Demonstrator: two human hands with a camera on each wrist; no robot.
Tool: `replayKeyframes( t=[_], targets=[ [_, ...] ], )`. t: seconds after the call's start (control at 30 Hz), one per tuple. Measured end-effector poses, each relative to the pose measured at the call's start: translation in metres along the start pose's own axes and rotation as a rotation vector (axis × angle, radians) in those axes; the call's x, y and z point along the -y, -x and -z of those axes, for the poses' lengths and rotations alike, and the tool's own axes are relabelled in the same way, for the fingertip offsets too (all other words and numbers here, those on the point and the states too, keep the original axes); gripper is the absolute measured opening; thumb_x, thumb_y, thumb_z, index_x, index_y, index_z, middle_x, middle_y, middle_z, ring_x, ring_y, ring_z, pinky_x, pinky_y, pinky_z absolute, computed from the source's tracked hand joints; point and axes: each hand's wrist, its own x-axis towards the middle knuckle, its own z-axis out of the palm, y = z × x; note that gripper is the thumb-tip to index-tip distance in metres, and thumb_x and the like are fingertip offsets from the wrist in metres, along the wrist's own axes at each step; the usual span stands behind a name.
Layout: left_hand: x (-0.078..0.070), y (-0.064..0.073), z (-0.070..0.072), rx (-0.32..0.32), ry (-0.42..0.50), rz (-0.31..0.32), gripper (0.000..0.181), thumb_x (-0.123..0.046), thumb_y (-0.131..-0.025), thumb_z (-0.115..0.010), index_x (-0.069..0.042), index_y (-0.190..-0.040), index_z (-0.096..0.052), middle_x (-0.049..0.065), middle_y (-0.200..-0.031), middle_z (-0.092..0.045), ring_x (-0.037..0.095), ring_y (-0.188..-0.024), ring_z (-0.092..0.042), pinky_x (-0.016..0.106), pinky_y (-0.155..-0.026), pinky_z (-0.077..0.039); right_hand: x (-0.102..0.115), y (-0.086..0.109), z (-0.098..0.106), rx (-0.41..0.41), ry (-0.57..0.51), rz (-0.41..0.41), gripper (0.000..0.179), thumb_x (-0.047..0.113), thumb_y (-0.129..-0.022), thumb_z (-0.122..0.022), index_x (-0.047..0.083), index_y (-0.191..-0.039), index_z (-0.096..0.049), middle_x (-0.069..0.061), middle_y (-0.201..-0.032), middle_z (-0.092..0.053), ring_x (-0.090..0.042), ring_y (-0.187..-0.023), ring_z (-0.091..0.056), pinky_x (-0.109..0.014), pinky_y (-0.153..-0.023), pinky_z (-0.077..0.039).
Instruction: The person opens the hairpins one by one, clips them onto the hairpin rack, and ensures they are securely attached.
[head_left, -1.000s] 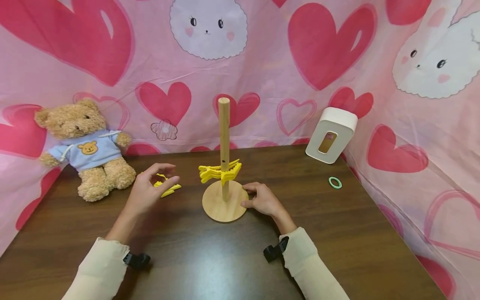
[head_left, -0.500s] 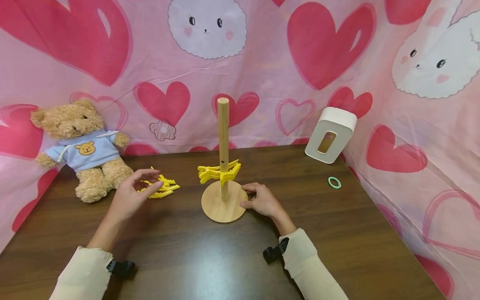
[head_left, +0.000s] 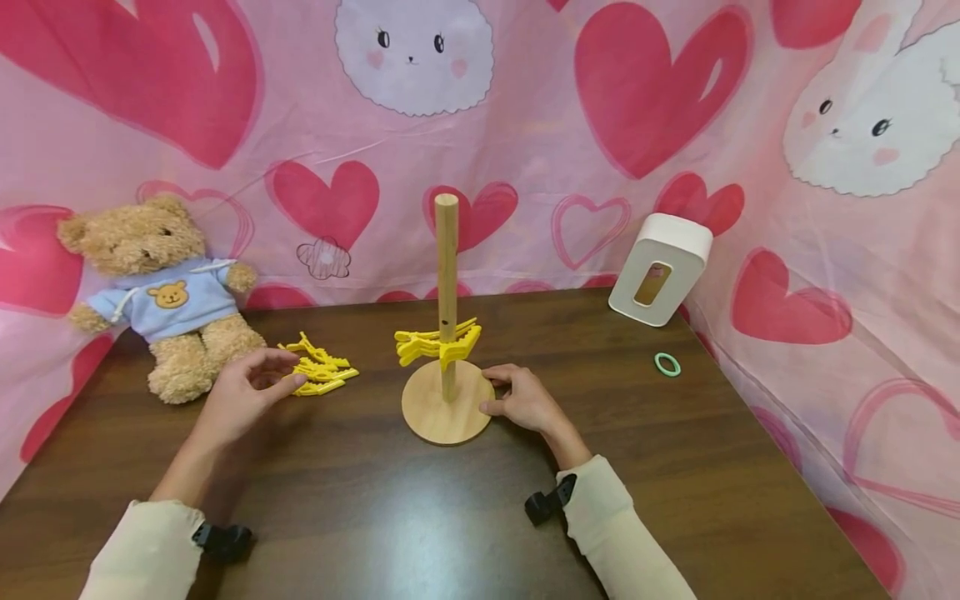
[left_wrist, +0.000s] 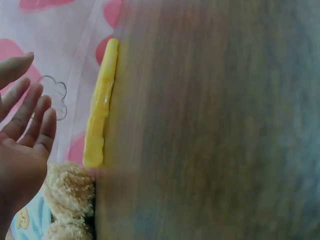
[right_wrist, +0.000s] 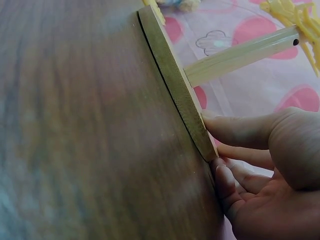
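Note:
A round-based wooden stand [head_left: 431, 408] with an upright post is on the table. Around the lower post sit several yellow toothed clip-like pieces [head_left: 420, 345], above the base and apart from it. My right hand [head_left: 525, 400] holds the base's right edge; in the right wrist view the thumb [right_wrist: 240, 131] lies on top and the fingers at the rim. My left hand [head_left: 242, 393] hovers beside a loose pile of similar yellow pieces [head_left: 324, 372], fingers loosely bent, nothing held. The left wrist view has one yellow piece [left_wrist: 101, 107] edge-on, apart from the open hand [left_wrist: 25, 145].
A teddy bear [head_left: 176, 296] in a blue top sits at the back left, close behind my left hand. A white box with an oval window [head_left: 660, 271] leans at the back right, with a green ring [head_left: 667, 364] before it. Pink heart-patterned cloth [head_left: 525, 125] borders the table.
My left hand has moved left and slightly down, from over the yellow pile to its left side, uncovering more pieces. The right hand stays on the base; the stand holds its place.

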Motion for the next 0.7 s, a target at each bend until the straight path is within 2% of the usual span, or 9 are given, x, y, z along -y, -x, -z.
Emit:
replayKeyframes(
  t=[0.1, 0.13, 0.23, 0.3, 0.4, 0.6, 0.7],
  targets=[
    [0.004, 0.001, 0.005, 0.026, -0.044, 0.067, 0.038, -0.018, -0.090, -0.079, 0.005, -0.117, -0.066, 0.020, -0.112, -0.066, -0.001, -0.085, -0.061, 0.014, -0.071, -0.049, -0.001, 0.000, -0.001, 0.003, -0.008, -0.001, 0.050, 0.006, -0.081, -0.084, -0.002, -0.127, -0.068, -0.015, -0.126, -0.064, -0.027, -0.109, -0.060, -0.037, -0.084, -0.052],
    [0.006, 0.001, 0.007, 0.034, -0.054, 0.096, 0.040, -0.021, -0.090, -0.080, 0.004, -0.118, -0.066, 0.019, -0.113, -0.066, -0.001, -0.085, -0.061, 0.015, -0.070, -0.050, -0.001, 0.000, -0.001, 0.001, -0.008, -0.003, 0.050, 0.006, -0.081, -0.084, -0.002, -0.127, -0.068, -0.015, -0.126, -0.064, -0.027, -0.108, -0.060, -0.037, -0.084, -0.051],
    [0.010, 0.001, 0.013, 0.045, -0.045, 0.184, 0.047, -0.028, -0.089, -0.081, 0.003, -0.121, -0.065, 0.009, -0.111, -0.067, -0.001, -0.084, -0.061, 0.018, -0.067, -0.051, -0.001, 0.001, -0.001, 0.002, -0.010, -0.006, 0.050, 0.006, -0.080, -0.084, -0.002, -0.127, -0.068, -0.015, -0.126, -0.065, -0.027, -0.108, -0.060, -0.037, -0.084, -0.051],
    [0.012, 0.001, 0.016, 0.048, -0.030, 0.219, 0.049, -0.031, -0.089, -0.081, 0.003, -0.122, -0.065, 0.001, -0.109, -0.067, -0.001, -0.084, -0.062, 0.019, -0.067, -0.051, -0.001, 0.001, -0.001, 0.001, -0.009, -0.007, 0.050, 0.006, -0.080, -0.085, -0.002, -0.127, -0.068, -0.015, -0.126, -0.065, -0.027, -0.108, -0.060, -0.037, -0.085, -0.051],
    [0.017, 0.001, 0.019, 0.058, -0.006, 0.217, 0.049, -0.028, -0.089, -0.081, 0.005, -0.122, -0.064, 0.000, -0.110, -0.066, -0.003, -0.087, -0.063, 0.017, -0.069, -0.052, -0.001, 0.000, -0.001, 0.003, -0.006, -0.003, 0.050, 0.006, -0.081, -0.085, -0.002, -0.128, -0.068, -0.015, -0.126, -0.065, -0.027, -0.109, -0.060, -0.036, -0.084, -0.051],
    [0.025, 0.001, 0.020, 0.089, -0.053, 0.212, 0.051, -0.026, -0.088, -0.082, 0.005, -0.124, -0.064, 0.022, -0.120, -0.063, -0.001, -0.093, -0.061, 0.014, -0.073, -0.050, -0.001, -0.001, -0.001, 0.009, 0.000, -0.005, 0.050, 0.006, -0.081, -0.084, -0.002, -0.128, -0.068, -0.015, -0.127, -0.064, -0.027, -0.109, -0.060, -0.037, -0.084, -0.052],
    [0.030, 0.000, 0.021, 0.115, -0.083, 0.245, 0.056, -0.028, -0.088, -0.082, 0.005, -0.128, -0.061, 0.025, -0.126, -0.060, 0.006, -0.097, -0.058, 0.013, -0.074, -0.047, -0.001, -0.002, 0.000, 0.013, 0.006, -0.004, 0.050, 0.006, -0.082, -0.084, -0.002, -0.128, -0.067, -0.015, -0.127, -0.064, -0.028, -0.109, -0.060, -0.038, -0.086, -0.052]
  ],
)
